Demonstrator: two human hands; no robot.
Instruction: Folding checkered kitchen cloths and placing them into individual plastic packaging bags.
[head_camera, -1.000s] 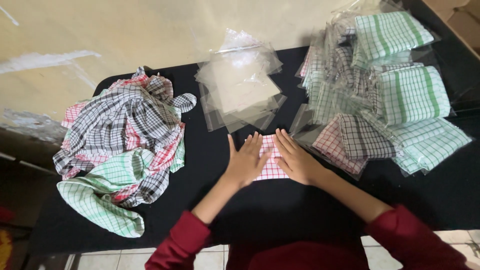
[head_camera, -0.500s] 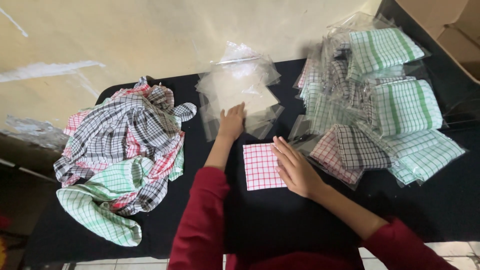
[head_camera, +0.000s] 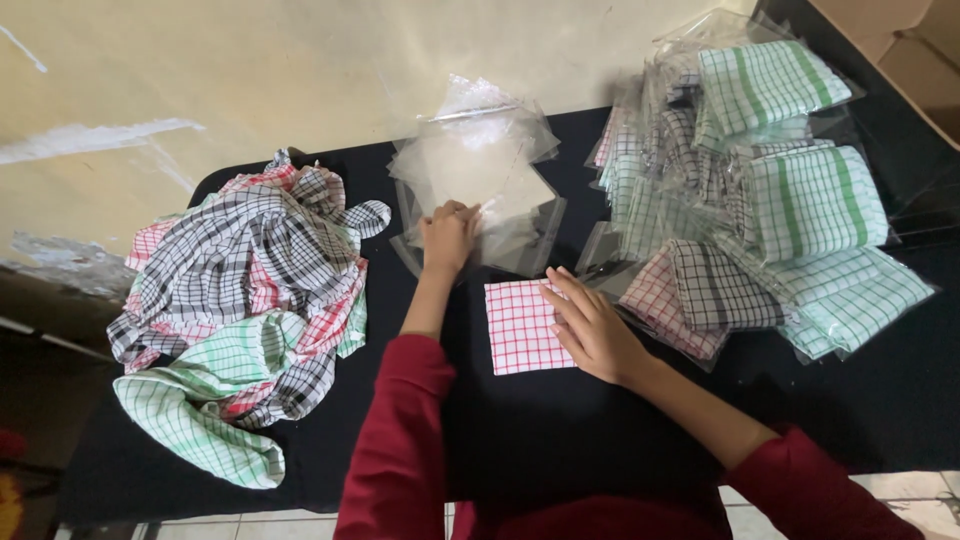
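Clear plastic sleeves (head_camera: 480, 180) are lying in a loose stack near the far edge of the black table (head_camera: 540, 440), and my left hand (head_camera: 448, 235) is resting on the stack's near left corner, fingers curled onto the top sleeve; whether they are pinching it or only pressing on it I cannot tell. My right hand (head_camera: 595, 330) is lying flat, fingers spread, on the right edge of the folded red-checked cloth (head_camera: 522, 326), which is sitting near the middle of the table, just in front of the sleeves and apart from them. Toward the left edge an unfolded heap of checked cloths (head_camera: 235, 310) in black, red and green is spilling down to the near left corner. Toward the right edge bagged cloths (head_camera: 760, 220), green, red and dark checks in clear wrappers, are piling up against each other, the nearest of them sitting just beside my right fingertips. My red sleeves (head_camera: 400, 440) are covering part of the near edge. At the far right corner a cardboard box (head_camera: 900, 40) is showing.
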